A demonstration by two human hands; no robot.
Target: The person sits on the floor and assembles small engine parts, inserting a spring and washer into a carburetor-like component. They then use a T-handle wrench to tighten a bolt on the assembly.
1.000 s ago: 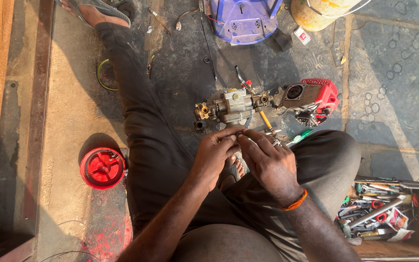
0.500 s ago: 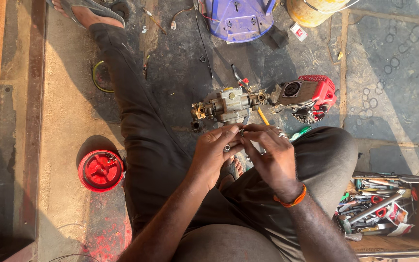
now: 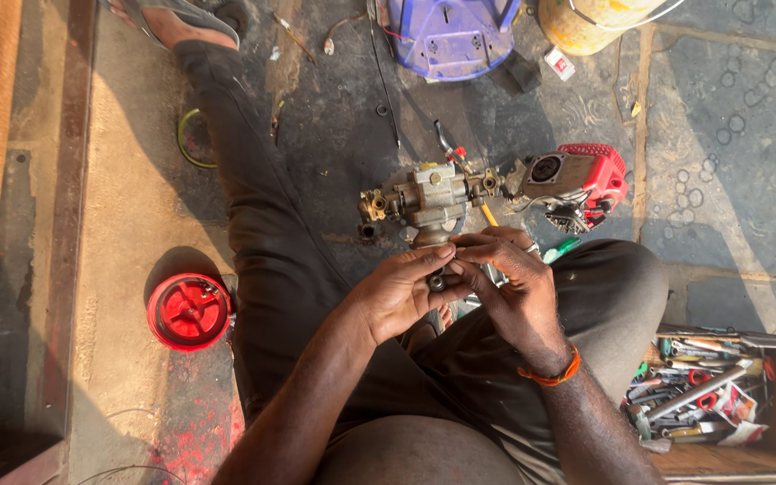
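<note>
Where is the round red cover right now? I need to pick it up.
In the head view the round red cover lies on the floor at lower left, just beside the outstretched leg, apart from both hands.

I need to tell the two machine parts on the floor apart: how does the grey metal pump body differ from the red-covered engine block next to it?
The grey metal pump body is bare cast metal with brass-coloured fittings; the red-covered engine block wears a red plastic shroud and shows a round port. The pump body lies directly ahead of both hands; the engine block lies farther to the right, beyond the knee. Both rest on the dark, stained floor, side by side.
</note>
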